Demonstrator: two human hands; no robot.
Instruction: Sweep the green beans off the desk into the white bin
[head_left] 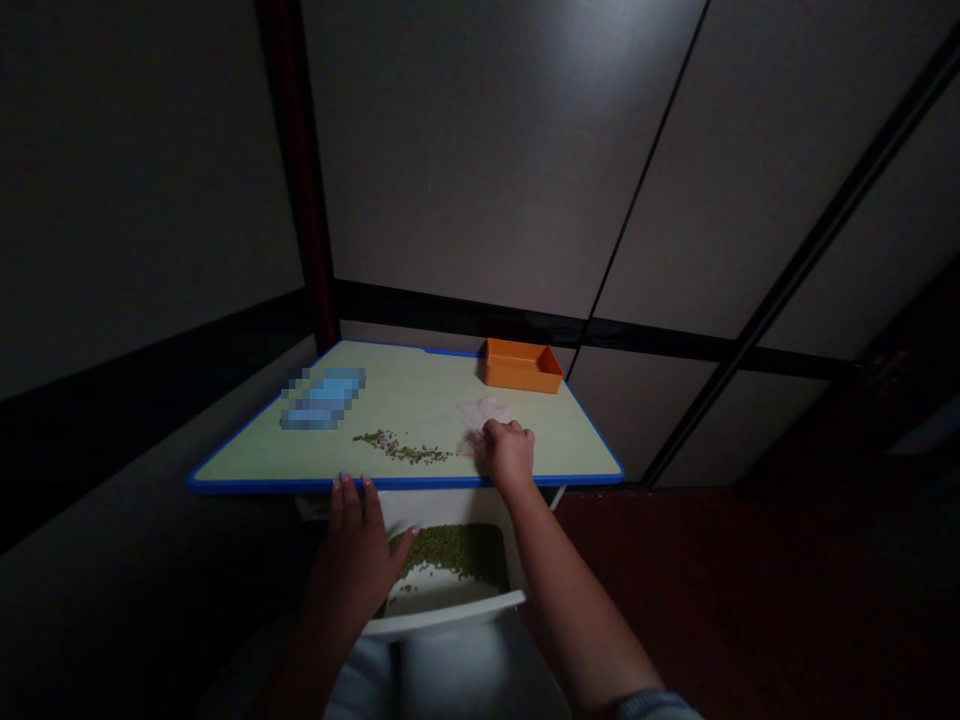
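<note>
My left hand lies flat with its fingers stretched out on the left rim of a white tray, which sits on my lap and holds green beans. My right hand rests curled on the pale green table, its fingers closed beside a pale whitish pile; whether it holds anything is hidden. A short line of green beans lies scattered on the table just left of that hand.
An orange box stands at the table's far right edge. A blurred blue patch lies at the left of the table. The table has a blue border. Dark wall panels rise behind; a reddish floor lies to the right.
</note>
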